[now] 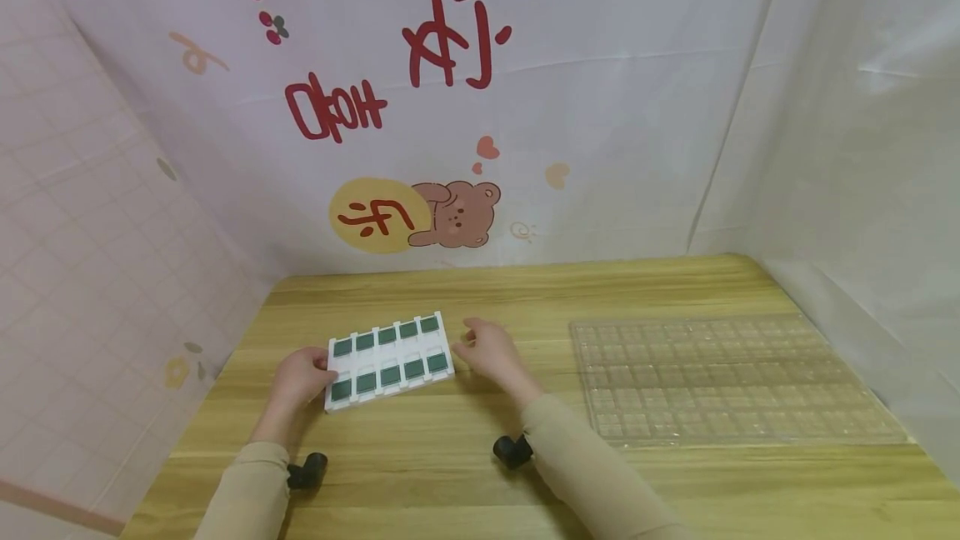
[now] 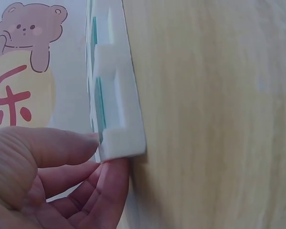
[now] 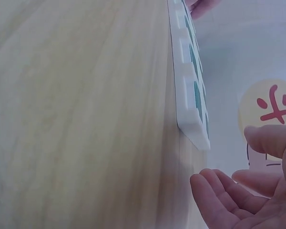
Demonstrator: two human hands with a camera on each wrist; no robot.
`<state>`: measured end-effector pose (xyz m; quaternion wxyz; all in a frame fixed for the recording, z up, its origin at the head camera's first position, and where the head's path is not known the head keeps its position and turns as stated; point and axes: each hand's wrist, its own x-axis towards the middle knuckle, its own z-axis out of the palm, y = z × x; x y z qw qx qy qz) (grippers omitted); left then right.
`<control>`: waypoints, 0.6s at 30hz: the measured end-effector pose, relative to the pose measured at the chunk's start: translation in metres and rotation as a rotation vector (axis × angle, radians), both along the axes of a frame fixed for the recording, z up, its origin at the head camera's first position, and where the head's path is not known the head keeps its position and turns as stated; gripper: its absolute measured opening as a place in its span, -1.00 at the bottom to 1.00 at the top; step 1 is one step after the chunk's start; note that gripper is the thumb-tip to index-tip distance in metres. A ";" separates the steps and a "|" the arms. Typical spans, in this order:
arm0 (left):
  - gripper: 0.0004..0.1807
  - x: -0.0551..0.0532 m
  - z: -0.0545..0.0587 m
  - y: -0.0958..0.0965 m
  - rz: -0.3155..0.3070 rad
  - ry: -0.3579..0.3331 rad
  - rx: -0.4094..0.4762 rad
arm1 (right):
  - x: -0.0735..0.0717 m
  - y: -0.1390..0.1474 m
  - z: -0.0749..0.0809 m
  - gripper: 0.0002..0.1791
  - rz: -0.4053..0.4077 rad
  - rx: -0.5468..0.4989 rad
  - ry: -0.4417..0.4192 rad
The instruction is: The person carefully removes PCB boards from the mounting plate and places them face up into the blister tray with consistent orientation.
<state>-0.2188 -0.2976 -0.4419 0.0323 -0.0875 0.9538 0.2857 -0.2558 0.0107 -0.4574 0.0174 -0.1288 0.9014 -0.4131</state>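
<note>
A white foam tray point(image 1: 387, 354) with two rows of square green pieces point(image 1: 390, 375) lies at a slant over the wooden table. My left hand point(image 1: 300, 375) grips its left end, thumb on top and fingers beneath the edge, as the left wrist view shows with the tray's corner point(image 2: 121, 143). My right hand point(image 1: 489, 350) is just off the tray's right end, holding nothing. In the right wrist view the fingers of the right hand point(image 3: 250, 191) are loosely bent and apart from the tray's near corner point(image 3: 193, 125).
To the right on the wooden table point(image 1: 450, 473) lies a clear plastic tray point(image 1: 697, 377) divided into many small compartments. A white printed curtain point(image 1: 600, 107) hangs behind the table, with more sheeting at both sides.
</note>
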 end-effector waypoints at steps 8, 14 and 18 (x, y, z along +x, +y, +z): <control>-0.84 -0.001 -0.003 -0.002 -0.010 0.005 -0.016 | 0.001 -0.006 0.003 -0.43 -0.012 -0.012 -0.016; -0.71 0.000 -0.003 0.001 -0.014 0.001 -0.015 | 0.001 -0.010 0.000 -0.42 -0.014 -0.008 -0.021; -0.56 0.002 -0.003 0.005 -0.012 -0.006 0.011 | 0.001 -0.012 -0.002 -0.41 -0.014 -0.007 -0.022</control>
